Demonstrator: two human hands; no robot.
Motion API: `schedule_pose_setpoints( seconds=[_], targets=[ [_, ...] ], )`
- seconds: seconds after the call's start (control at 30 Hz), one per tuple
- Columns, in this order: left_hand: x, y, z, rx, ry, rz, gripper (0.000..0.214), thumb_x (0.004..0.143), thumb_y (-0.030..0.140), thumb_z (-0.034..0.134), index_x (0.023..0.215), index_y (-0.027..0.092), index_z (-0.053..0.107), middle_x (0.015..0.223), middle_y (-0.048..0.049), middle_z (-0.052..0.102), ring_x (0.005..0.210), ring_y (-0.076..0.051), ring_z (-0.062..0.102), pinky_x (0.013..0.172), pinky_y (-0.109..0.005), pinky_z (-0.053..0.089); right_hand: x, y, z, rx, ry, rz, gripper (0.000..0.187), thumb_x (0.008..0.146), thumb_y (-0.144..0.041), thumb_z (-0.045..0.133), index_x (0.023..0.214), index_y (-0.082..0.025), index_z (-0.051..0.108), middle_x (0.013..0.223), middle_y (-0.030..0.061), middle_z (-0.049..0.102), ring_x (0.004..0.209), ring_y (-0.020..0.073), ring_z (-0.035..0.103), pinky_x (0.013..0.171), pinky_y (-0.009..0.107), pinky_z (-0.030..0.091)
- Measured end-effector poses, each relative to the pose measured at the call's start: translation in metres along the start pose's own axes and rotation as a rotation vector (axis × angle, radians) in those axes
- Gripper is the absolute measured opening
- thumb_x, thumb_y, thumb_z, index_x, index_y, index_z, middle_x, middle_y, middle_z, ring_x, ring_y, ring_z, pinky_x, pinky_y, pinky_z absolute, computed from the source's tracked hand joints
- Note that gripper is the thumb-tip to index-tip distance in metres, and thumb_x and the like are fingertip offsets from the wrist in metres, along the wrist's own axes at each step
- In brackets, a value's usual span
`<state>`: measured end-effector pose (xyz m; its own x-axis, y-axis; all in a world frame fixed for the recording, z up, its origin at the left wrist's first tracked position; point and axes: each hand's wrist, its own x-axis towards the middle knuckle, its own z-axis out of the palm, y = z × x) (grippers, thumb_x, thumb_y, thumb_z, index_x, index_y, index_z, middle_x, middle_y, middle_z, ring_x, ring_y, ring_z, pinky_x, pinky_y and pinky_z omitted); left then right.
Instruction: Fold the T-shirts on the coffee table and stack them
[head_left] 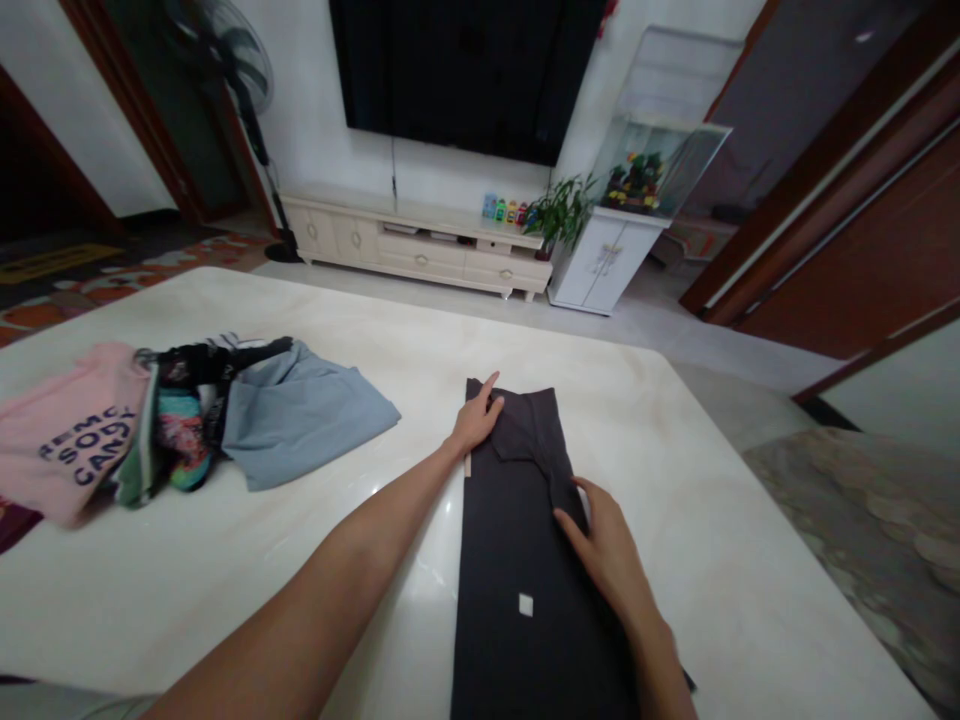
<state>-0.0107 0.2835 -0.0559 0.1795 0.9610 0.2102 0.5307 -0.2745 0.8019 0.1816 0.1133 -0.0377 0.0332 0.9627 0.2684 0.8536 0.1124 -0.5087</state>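
Dark grey trousers (517, 540) lie lengthwise on the white table, with their greyer upper end folded at the far side. A small white square (526, 605) shows on the dark stretch nearer me; I cannot tell whether it is a label or a gap. My left hand (478, 418) rests on the far left corner of the cloth, index finger stretched out and thumb apart. At the right edge my right hand (604, 540) has a narrow strip of the trousers between thumb and forefinger. Its other fingers are mostly hidden.
On the left of the table (360, 320) lie a light blue garment (300, 415), a pink printed top (75, 430) and other crumpled clothes. Beyond stand a low cabinet (420, 260), a fan (247, 80), a plant (562, 210) and a fish tank (652, 165).
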Motion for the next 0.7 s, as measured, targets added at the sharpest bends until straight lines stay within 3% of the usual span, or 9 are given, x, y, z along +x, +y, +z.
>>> schedule_pose_setpoints(
  seconds=[0.1, 0.23, 0.33, 0.47, 0.57, 0.7],
  targets=[
    [0.000, -0.001, 0.001, 0.016, 0.003, 0.081, 0.043, 0.089, 0.035, 0.041, 0.131, 0.028, 0.042, 0.114, -0.0004, 0.062, 0.101, -0.019, 0.058, 0.089, -0.030, 0.042, -0.052, 0.025, -0.026, -0.100, -0.072, 0.129, 0.032, 0.079, -0.043, 0.049, 0.097, -0.017, 0.054, 0.091, 0.0094, 0.062, 0.084, 0.0227, 0.060, 0.076, 0.038, 0.049],
    [0.001, -0.003, 0.003, 0.019, -0.022, 0.123, 0.028, 0.088, 0.027, 0.040, 0.102, 0.024, 0.064, 0.108, 0.0011, 0.065, 0.103, -0.017, 0.057, 0.092, -0.028, 0.041, -0.094, 0.017, -0.034, -0.157, -0.185, 0.148, 0.031, 0.078, -0.050, 0.051, 0.091, -0.022, 0.052, 0.072, 0.0012, 0.059, 0.063, 0.0166, 0.060, 0.056, 0.027, 0.050],
    [0.001, -0.004, 0.004, 0.021, -0.016, 0.117, 0.027, 0.087, 0.025, 0.042, 0.100, 0.023, 0.065, 0.106, 0.0004, 0.066, 0.099, -0.018, 0.058, 0.089, -0.029, 0.043, -0.106, 0.002, -0.032, -0.276, -0.086, 0.048, 0.024, 0.084, -0.041, 0.043, 0.099, -0.023, 0.049, 0.083, 0.0027, 0.059, 0.060, 0.0148, 0.062, 0.047, 0.023, 0.049],
    [0.001, -0.006, 0.005, 0.024, -0.010, 0.105, 0.025, 0.084, 0.025, 0.047, 0.102, 0.023, 0.064, 0.107, 0.0005, 0.066, 0.100, -0.018, 0.058, 0.090, -0.029, 0.043, -0.113, -0.008, -0.034, -0.385, 0.058, -0.118, 0.021, 0.088, -0.026, 0.027, 0.089, -0.022, 0.048, 0.084, 0.0041, 0.055, 0.051, 0.0118, 0.060, 0.038, 0.020, 0.046],
    [0.010, -0.006, 0.005, 0.021, -0.014, 0.074, 0.025, 0.085, 0.022, 0.045, 0.101, 0.022, 0.064, 0.107, 0.0001, 0.066, 0.100, -0.017, 0.059, 0.090, -0.028, 0.044, -0.115, -0.015, -0.040, -0.316, 0.071, -0.235, 0.020, 0.090, -0.025, 0.028, 0.093, -0.022, 0.048, 0.076, 0.0020, 0.056, 0.053, 0.0113, 0.062, 0.045, 0.018, 0.050],
    [0.026, -0.001, 0.000, 0.032, -0.040, 0.041, 0.028, 0.085, 0.016, 0.042, 0.104, 0.017, 0.063, 0.108, -0.0031, 0.066, 0.100, -0.015, 0.059, 0.090, -0.025, 0.044, -0.115, -0.022, -0.043, -0.254, 0.147, -0.270, 0.024, 0.092, -0.028, 0.030, 0.101, -0.020, 0.050, 0.077, 0.0037, 0.059, 0.063, 0.0123, 0.065, 0.054, 0.017, 0.052]
  ],
)
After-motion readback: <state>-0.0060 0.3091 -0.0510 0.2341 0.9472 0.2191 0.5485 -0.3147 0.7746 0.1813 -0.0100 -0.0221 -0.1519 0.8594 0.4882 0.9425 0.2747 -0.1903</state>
